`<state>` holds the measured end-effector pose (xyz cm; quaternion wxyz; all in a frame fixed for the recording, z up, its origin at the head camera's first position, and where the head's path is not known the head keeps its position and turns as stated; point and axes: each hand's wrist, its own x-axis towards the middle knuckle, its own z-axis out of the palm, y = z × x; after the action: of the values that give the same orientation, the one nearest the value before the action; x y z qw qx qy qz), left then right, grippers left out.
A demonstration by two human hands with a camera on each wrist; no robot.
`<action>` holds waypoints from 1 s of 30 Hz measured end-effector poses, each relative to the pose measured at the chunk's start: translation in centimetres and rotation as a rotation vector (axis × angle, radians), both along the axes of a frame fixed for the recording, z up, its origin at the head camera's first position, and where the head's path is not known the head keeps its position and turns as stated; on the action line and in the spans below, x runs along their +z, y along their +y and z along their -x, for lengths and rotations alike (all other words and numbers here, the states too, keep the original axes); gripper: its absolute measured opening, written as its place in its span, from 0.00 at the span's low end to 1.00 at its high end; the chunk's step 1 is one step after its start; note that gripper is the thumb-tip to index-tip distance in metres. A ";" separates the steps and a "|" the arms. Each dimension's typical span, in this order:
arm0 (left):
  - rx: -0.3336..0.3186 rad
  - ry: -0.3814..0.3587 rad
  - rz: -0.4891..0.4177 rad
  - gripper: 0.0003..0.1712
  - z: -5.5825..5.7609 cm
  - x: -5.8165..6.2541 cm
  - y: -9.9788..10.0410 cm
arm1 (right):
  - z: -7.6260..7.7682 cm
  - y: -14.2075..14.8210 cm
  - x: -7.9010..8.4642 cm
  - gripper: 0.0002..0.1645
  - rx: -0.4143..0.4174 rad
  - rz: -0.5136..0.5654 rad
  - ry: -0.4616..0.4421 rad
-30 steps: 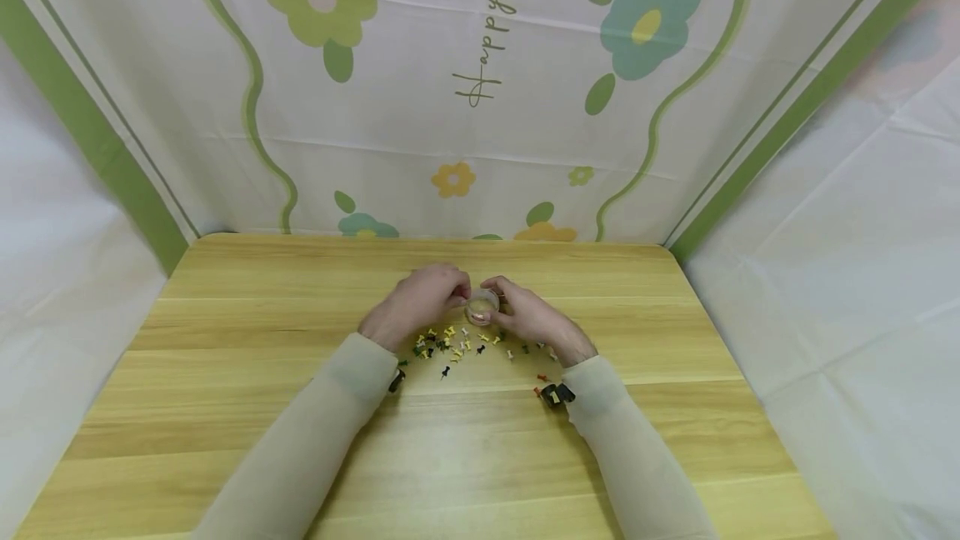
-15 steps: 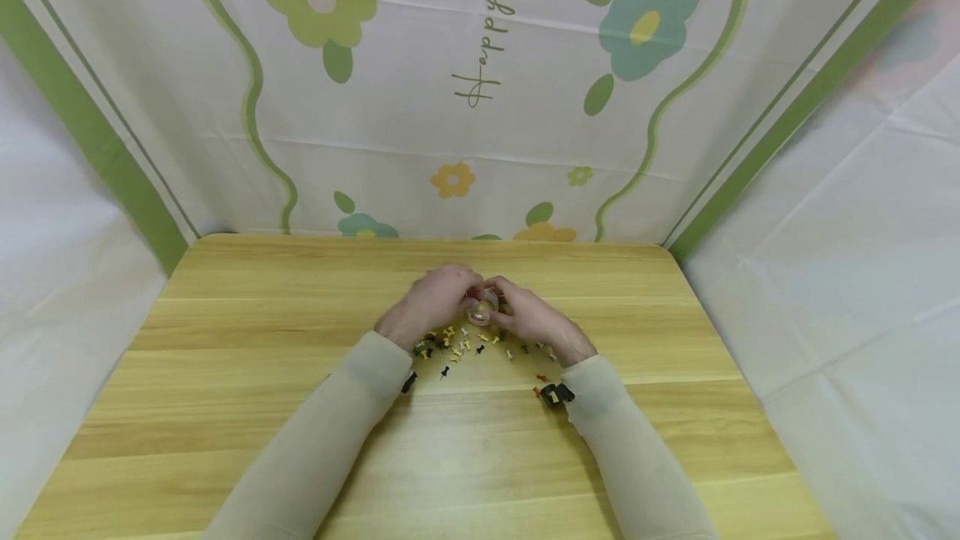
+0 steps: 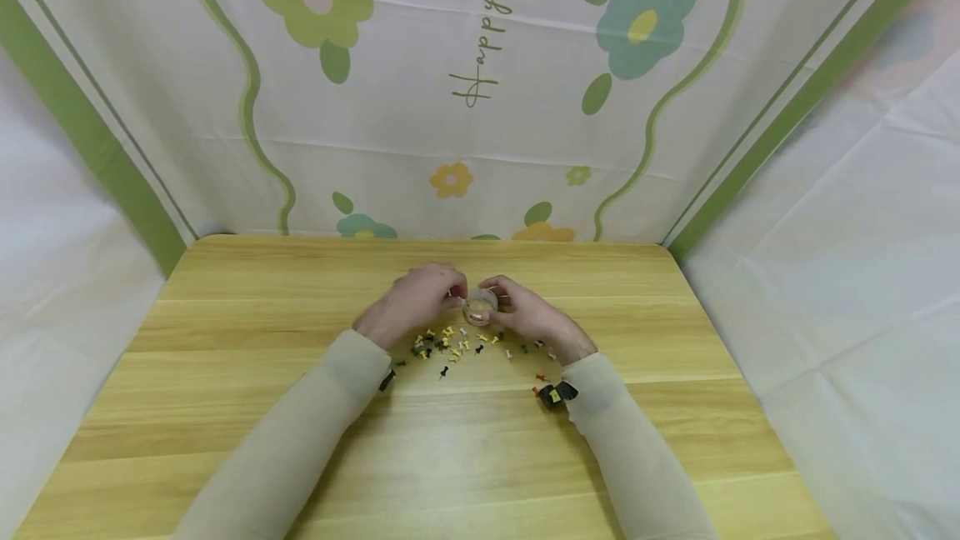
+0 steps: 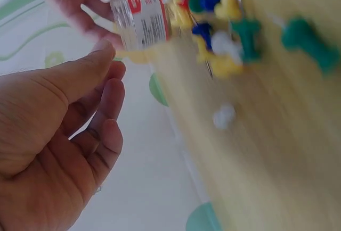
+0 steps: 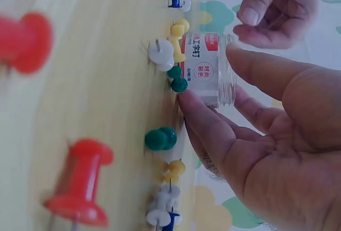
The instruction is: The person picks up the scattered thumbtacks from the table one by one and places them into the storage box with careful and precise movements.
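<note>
The right hand (image 3: 527,313) grips the upright pushpin jar (image 5: 205,71), its fill level indistinct; the left hand (image 3: 418,294), at nine o'clock, is relaxed, seemingly empty. Filling appears unfinished: pushpins (image 5: 83,180) lie on the counter (image 3: 465,448) from four to eight o'clock.

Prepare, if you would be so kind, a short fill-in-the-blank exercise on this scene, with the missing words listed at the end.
1. The clear jar is held by the person's ____ hand.
2. The two push pins that look largest in the right wrist view are ____ in colour.
3. The complete word lettered on the cloth behind the table is ____.

Missing words: right; red; Happy.
</note>
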<state>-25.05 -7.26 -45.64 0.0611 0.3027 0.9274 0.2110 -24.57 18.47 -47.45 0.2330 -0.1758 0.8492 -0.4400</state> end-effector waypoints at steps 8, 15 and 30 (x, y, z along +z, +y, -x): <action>-0.015 0.027 0.156 0.05 -1.1 1.6 -1.6 | 0.1 0.0 -0.3 0.34 0.002 0.040 -0.027; -0.007 0.027 0.219 0.04 -1.5 1.7 -3.1 | -0.1 0.0 -0.2 0.35 -0.003 0.056 -0.037; -0.018 -0.021 0.255 0.05 -2.6 1.6 -4.3 | -0.3 -0.1 0.1 0.36 -0.018 0.062 -0.057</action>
<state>-22.41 -11.57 -44.01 0.1107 0.2988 0.9432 0.0938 -24.28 18.40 -47.38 0.2475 -0.1629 0.8299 -0.4728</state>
